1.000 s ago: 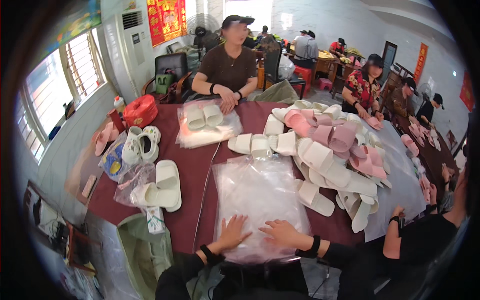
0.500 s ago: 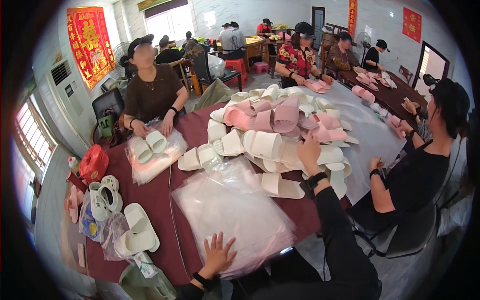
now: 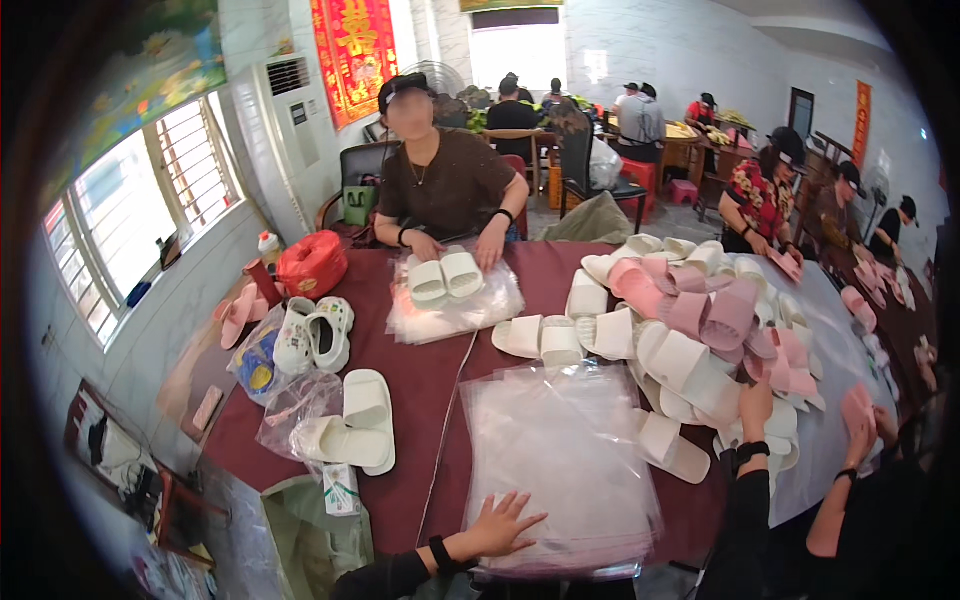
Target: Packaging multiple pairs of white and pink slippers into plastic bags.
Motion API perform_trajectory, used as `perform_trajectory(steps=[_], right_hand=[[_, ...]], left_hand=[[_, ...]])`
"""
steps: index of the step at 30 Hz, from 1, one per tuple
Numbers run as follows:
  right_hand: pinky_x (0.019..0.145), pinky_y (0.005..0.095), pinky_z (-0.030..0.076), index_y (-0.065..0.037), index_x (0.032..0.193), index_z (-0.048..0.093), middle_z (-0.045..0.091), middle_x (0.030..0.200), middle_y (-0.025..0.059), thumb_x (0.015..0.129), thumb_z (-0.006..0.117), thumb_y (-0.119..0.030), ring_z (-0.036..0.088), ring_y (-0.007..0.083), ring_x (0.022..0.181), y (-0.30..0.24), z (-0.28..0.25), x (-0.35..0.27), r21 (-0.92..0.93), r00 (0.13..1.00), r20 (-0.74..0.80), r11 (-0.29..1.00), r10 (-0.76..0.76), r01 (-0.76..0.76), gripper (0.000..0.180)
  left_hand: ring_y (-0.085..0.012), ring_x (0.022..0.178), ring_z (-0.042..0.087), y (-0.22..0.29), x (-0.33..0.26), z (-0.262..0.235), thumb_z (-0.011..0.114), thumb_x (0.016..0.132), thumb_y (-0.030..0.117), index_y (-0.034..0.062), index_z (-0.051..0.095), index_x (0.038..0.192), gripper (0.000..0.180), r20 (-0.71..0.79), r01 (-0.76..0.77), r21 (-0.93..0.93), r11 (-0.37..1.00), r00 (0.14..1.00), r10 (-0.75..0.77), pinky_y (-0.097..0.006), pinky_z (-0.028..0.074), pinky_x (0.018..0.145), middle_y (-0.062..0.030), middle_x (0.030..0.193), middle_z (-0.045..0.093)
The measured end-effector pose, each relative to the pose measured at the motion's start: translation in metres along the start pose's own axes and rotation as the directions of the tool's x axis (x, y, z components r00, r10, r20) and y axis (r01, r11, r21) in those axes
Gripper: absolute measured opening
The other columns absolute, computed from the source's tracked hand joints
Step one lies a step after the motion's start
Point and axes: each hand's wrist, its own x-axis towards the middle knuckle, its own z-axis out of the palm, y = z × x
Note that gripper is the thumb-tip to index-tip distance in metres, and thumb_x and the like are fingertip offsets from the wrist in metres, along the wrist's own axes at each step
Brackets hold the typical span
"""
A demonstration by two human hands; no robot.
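My left hand (image 3: 503, 523) lies flat with spread fingers on the near edge of a stack of clear plastic bags (image 3: 560, 450) on the dark red table (image 3: 420, 380). My right hand (image 3: 757, 404), with a black wristband, reaches into the big pile of white and pink slippers (image 3: 700, 340) at the right. It touches a white slipper (image 3: 780, 420). Its fingers are hidden from me, so a grip cannot be made out.
A person across the table presses a white slipper pair (image 3: 445, 277) onto bags. Bagged white slippers (image 3: 350, 425), a red bag (image 3: 312, 262) and sandals (image 3: 315, 330) lie at the left. Another person's hand (image 3: 864, 428) works close to my right.
My right hand left the plastic bags and stretched right to the slipper pile. My left hand stayed on the bags. The view has swung toward the left.
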Motion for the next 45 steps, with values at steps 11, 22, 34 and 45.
perform_trajectory(steps=[11, 22, 34, 45], right_hand=[[0.083, 0.0465, 0.044, -0.008, 0.141, 0.020, 0.056, 0.117, 0.0235, 0.079, 0.058, -0.017, 0.056, 0.0403, 0.101, -0.020, -0.017, -0.008, 0.022, 0.971, 0.223, 0.995, 0.087, -0.095, 0.073], [0.083, 0.0466, 0.045, -0.006, 0.139, 0.025, 0.054, 0.118, 0.0239, 0.082, 0.057, -0.024, 0.056, 0.0395, 0.101, 0.002, -0.002, -0.003, 0.036, 0.999, 0.032, 0.999, -0.004, 0.002, 0.067], [0.092, 0.0495, 0.038, -0.014, 0.126, 0.050, 0.046, 0.131, 0.0133, 0.085, 0.055, -0.041, 0.049, 0.0324, 0.112, -0.066, -0.117, -0.280, 0.494, -0.041, 0.515, 0.257, -0.856, 0.830, 0.049], [0.102, 0.0504, 0.026, -0.023, 0.137, 0.039, 0.035, 0.143, 0.0055, 0.084, 0.057, -0.041, 0.032, 0.0253, 0.130, -0.021, -0.081, -0.349, 0.495, 0.157, 0.345, 0.321, -0.925, 0.807, 0.059]], left_hand=[[-0.0408, 0.131, 0.026, 0.005, 0.000, -0.002, 0.056, 0.083, 0.046, 0.0299, 0.033, 0.139, 0.062, 0.072, 0.068, -0.055, 0.996, 0.995, -0.064, -0.065, 0.028, 0.095, -0.0210, 0.142, 0.026], [-0.0386, 0.132, 0.025, 0.007, 0.007, -0.015, 0.064, 0.079, 0.042, 0.0293, 0.037, 0.137, 0.065, 0.084, 0.090, -0.082, 0.993, 0.993, -0.083, -0.065, 0.024, 0.098, -0.0188, 0.142, 0.028], [-0.0344, 0.114, 0.047, 0.066, -0.005, -0.061, 0.060, 0.083, 0.029, 0.0103, 0.047, 0.128, 0.050, -0.310, -0.142, -0.100, 0.985, 0.945, 0.105, -0.049, 0.037, 0.092, -0.0198, 0.124, 0.048], [-0.0317, 0.088, 0.057, 0.104, -0.099, 0.034, 0.057, 0.085, 0.029, 0.0050, 0.058, 0.108, 0.033, 0.236, -0.102, -0.223, 0.969, 0.959, 0.155, -0.040, 0.047, 0.077, -0.0143, 0.099, 0.057]])
